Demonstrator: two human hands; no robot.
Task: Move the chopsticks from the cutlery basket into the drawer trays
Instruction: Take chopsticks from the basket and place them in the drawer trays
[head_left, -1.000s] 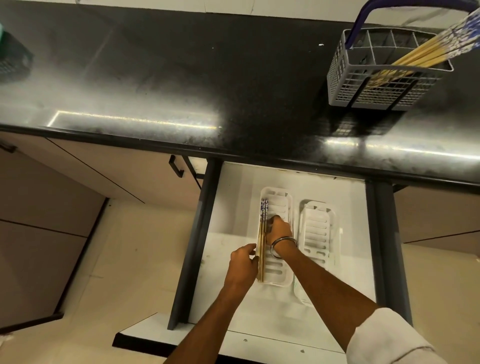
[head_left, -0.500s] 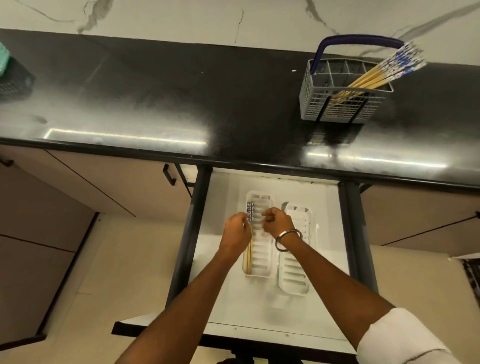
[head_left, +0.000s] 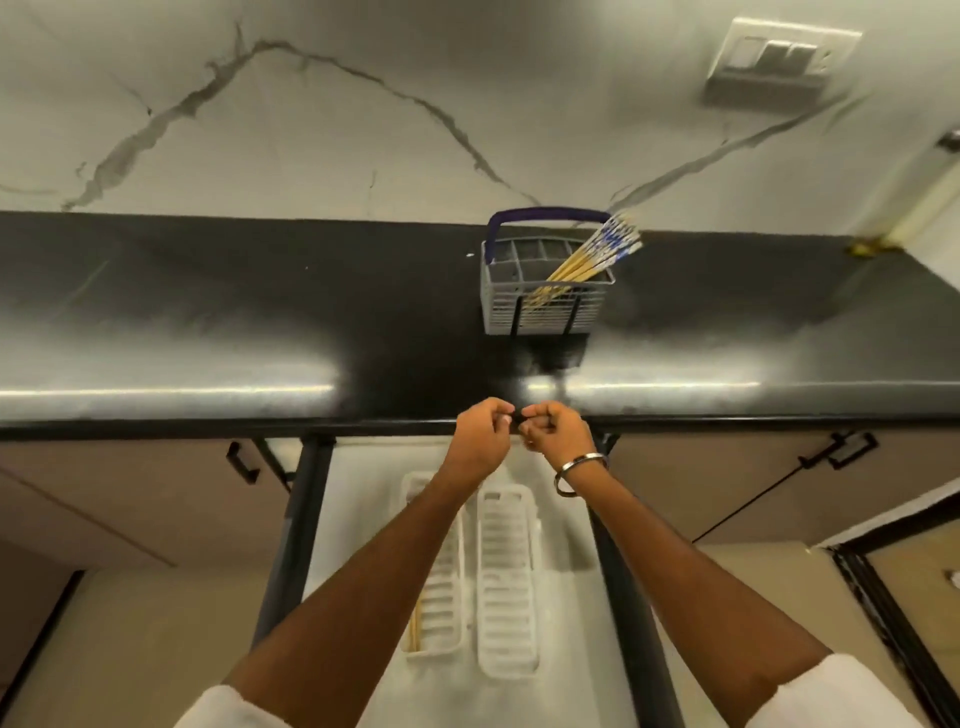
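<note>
yellow chopsticks wait in the cutlery basket.
they lean toward 2 o'clock, at 12 o'clock from both curled, empty hands; right hand nearer than left hand.

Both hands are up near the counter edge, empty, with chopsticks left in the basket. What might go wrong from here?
1. The chopsticks lean far out over one corner of the basket; pulling a bunch sideways could tip this basket or spill some onto the counter.
2. The left hand and right hand sit close together, so they may collide reaching in.
3. The left tray already holds chopsticks along one edge; careless drops could knock them askew.
</note>
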